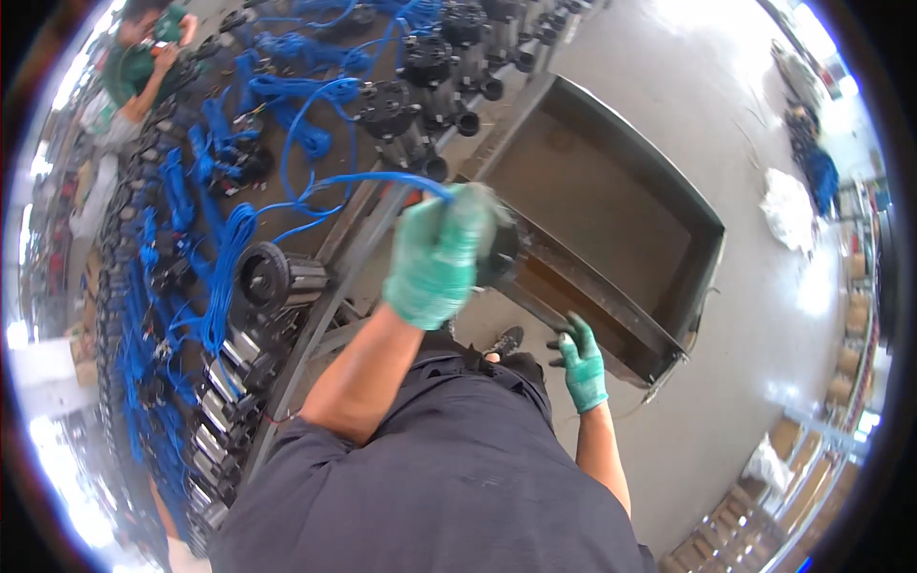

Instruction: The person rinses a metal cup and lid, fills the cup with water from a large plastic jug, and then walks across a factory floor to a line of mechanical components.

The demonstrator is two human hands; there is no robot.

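My left hand [437,265], in a green glove and smeared by motion, is closed around a blue cable [382,178] that runs back to the bench on the left. Just beyond its fingers shows part of a dark round piece [501,250]; whether the hand touches it I cannot tell. My right hand [581,367], gloved in green too, hangs with fingers apart and nothing in them, close to the near side of a large metal trough [714,229]. On the bench edge left of my left hand stands a black-topped pump or motor [272,277].
Coiled blue cables [229,258] and several steel motor bodies [218,406] cover the bench, with more dark motors [390,119] farther along. A person [143,72] works at the far left. White bags [788,210] lie on the floor at right; shelving [812,477] stands at lower right.
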